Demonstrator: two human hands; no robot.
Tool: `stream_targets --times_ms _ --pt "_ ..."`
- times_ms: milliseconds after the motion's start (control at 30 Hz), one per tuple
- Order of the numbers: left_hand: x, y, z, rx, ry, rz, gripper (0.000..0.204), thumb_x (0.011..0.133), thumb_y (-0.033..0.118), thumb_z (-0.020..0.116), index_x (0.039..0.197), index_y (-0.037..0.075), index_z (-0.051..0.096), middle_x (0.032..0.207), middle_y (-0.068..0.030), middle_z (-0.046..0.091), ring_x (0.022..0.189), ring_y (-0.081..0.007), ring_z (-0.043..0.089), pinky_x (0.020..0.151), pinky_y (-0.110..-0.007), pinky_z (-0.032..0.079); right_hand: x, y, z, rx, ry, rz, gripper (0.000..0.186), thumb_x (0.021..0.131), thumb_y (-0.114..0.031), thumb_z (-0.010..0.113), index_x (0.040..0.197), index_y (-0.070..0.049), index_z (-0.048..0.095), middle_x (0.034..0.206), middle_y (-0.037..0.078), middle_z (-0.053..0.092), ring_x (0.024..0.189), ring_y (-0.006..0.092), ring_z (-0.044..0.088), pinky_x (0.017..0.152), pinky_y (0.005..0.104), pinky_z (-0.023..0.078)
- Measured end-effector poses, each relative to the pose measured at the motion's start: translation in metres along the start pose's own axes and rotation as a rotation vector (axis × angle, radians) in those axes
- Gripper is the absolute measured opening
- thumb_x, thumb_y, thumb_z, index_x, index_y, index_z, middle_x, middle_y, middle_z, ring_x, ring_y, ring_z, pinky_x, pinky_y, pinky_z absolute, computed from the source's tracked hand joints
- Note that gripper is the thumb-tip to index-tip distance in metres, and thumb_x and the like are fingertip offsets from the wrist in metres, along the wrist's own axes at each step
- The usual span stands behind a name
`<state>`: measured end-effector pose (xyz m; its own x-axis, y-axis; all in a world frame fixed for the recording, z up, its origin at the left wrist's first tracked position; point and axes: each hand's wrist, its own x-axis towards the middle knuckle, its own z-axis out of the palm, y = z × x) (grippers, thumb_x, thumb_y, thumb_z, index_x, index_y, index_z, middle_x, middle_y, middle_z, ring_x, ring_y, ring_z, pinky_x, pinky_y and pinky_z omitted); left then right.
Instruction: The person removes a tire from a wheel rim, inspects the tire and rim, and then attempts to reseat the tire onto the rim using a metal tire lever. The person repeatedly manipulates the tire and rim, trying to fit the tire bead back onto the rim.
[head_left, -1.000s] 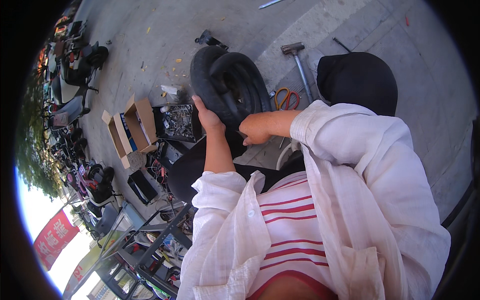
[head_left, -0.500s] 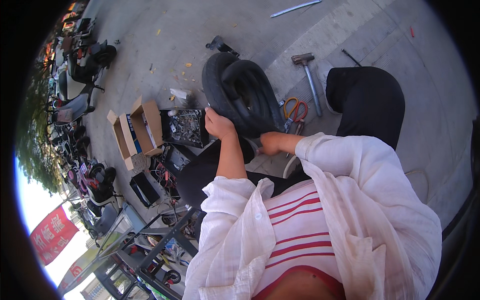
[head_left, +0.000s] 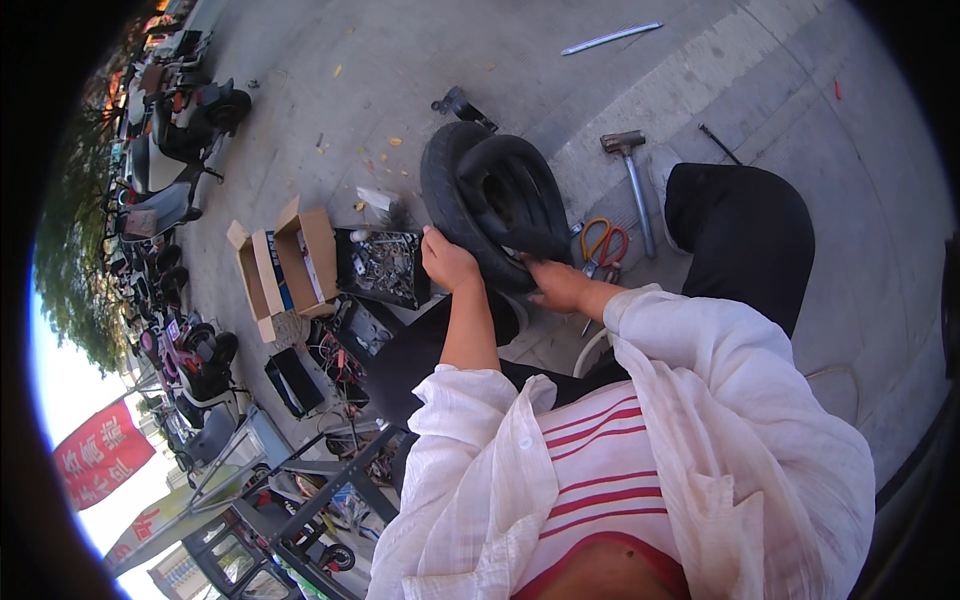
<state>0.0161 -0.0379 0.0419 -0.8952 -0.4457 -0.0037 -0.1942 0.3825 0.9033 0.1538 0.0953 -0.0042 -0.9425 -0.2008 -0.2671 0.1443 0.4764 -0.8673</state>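
Observation:
A black tyre (head_left: 440, 178) stands tilted in front of me, with a thick black inner tube (head_left: 512, 152) coiled partly inside it. My left hand (head_left: 452, 262) grips the tyre's near left edge, its fingers mostly hidden behind the rubber. At the near right side, my right hand (head_left: 560, 287) is closed on the tyre's edge, close to the tube. Just right of the tyre lie orange- and red-handled scissors (head_left: 597, 240), partly over other hand tools. Beyond them a hammer (head_left: 638, 190) with a metal handle rests on the ground.
A black tray of small metal parts (head_left: 412, 284) and an open cardboard box (head_left: 318, 245) stand to my left. A metal bar (head_left: 612, 38) lies far ahead. Parked scooters (head_left: 160, 160) line the left side. My right knee (head_left: 745, 230) is beside the hammer.
My right hand has shifted up along the tyre's near edge and now reaches toward its inside. The left hand keeps its hold. The whole view has shifted slightly.

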Motion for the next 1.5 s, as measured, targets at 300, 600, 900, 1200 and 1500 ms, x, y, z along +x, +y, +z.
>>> stream_targets --times_ms 300,600,900,1200,1500 --pt "-0.022 0.014 0.0 0.012 -0.045 0.092 0.046 0.1 0.034 0.045 0.105 -0.008 0.064 0.089 -0.0207 0.067 0.078 -0.0304 0.058 0.078 -0.039 0.046 0.029 0.037 0.006 -0.231 -0.227 0.123 0.059 0.078 -0.014 0.068 0.134 -0.007 0.048 0.127 0.021 0.06 0.116 0.0357 0.06 0.097 0.0472 0.048" --pt "-0.024 0.014 0.005 -0.043 -0.048 0.087 0.043 0.1 0.032 0.045 0.1 -0.008 0.062 0.084 -0.0166 0.064 0.075 -0.024 0.054 0.075 -0.036 0.045 0.04 0.048 0.021 -0.585 -0.11 0.133 0.041 0.086 -0.02 0.057 0.125 -0.012 0.055 0.133 0.01 0.056 0.131 0.0243 0.049 0.107 0.0405 0.037" --pt "-0.02 0.02 0.007 -0.056 -0.05 0.086 0.041 0.101 0.03 0.045 0.094 -0.008 0.06 0.079 -0.0111 0.06 0.073 -0.0195 0.048 0.072 -0.034 0.043 0.058 0.076 0.031 -0.936 0.148 0.126 0.049 0.089 -0.02 0.051 0.136 -0.006 0.051 0.14 0.013 0.052 0.139 0.0233 0.039 0.119 0.0403 0.018" --pt "-0.009 0.01 0.003 -0.095 -0.014 0.002 0.041 0.099 0.029 0.045 0.092 -0.009 0.059 0.078 -0.0116 0.058 0.072 -0.0196 0.047 0.071 -0.034 0.042 0.046 0.044 0.012 -0.458 -0.077 0.068 0.046 0.086 -0.009 0.058 0.131 -0.002 0.054 0.141 0.02 0.051 0.136 0.0311 0.045 0.114 0.0396 0.033" --pt "-0.012 0.011 0.002 -0.134 -0.044 0.011 0.04 0.101 0.029 0.045 0.091 -0.007 0.059 0.078 -0.0073 0.057 0.074 -0.0173 0.047 0.072 -0.032 0.042 0.065 0.067 0.016 -0.49 0.008 -0.135 0.046 0.081 -0.008 0.064 0.127 -0.003 0.059 0.133 0.02 0.058 0.127 0.0343 0.053 0.111 0.0402 0.038"
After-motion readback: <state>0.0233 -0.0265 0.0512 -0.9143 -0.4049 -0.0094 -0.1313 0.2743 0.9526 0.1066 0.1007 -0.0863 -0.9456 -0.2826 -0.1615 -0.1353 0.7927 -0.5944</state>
